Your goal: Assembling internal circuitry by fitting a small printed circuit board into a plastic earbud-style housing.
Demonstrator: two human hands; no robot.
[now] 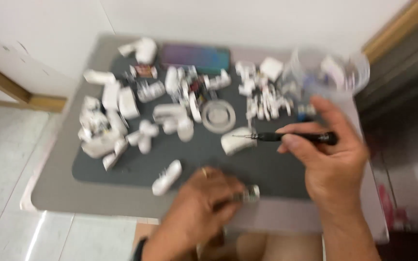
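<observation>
So we've got our right hand closed around a slim black-handled precision screwdriver, thumb and fingers pinching the handle, silver tip pointing left just over a curved white plastic shell piece on the dark grey rectangular work mat. Our left hand, gold ring on one finger, is curled down at the near edge of the small grey table, fingers pinched on a small metallic-looking component. It's all motion-blurred, so we can't say what that part is.

Looks to us like we're mid-teardown, lining driver and part up. The next move probably wants a steady left-hand hold and the tip brought down square.

Going outward: a clear round ring-shaped disc sits mid-mat, a long white plastic piece lies toward the near-left edge, and a heap of white plastic fragments crowds the left side. At the far edge there's a flat rectangular slab shading purple to teal; any label on it is too blurry. A clear plastic tub of bits sits at the far right corner.
</observation>
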